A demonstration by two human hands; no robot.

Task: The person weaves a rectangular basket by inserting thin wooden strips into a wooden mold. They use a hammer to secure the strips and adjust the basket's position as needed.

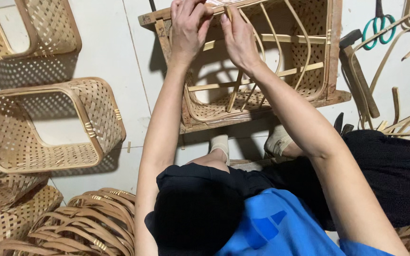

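A half-woven bamboo basket [262, 95] sits inside a wooden frame [333, 57] on the pale floor in front of me, its open side toward me. Both of my arms reach out to its far rim. My left hand [188, 28] has its fingers curled over the far edge of the rim next to the frame's wooden bar. My right hand [238, 38] is right beside it and pinches a thin bamboo strip [227, 13] at the same edge. Bent bamboo ribs [304, 52] cross the inside of the basket. My knees and white-socked feet [220, 142] lie just under the frame.
Finished open-weave baskets [48, 123] lie on the floor at the left, with another at the top left [48, 28]. A pile of bamboo hoops [91, 223] is at the bottom left. On the right are a hammer [359, 76], green-handled scissors [378, 26] and loose bamboo strips [409, 118].
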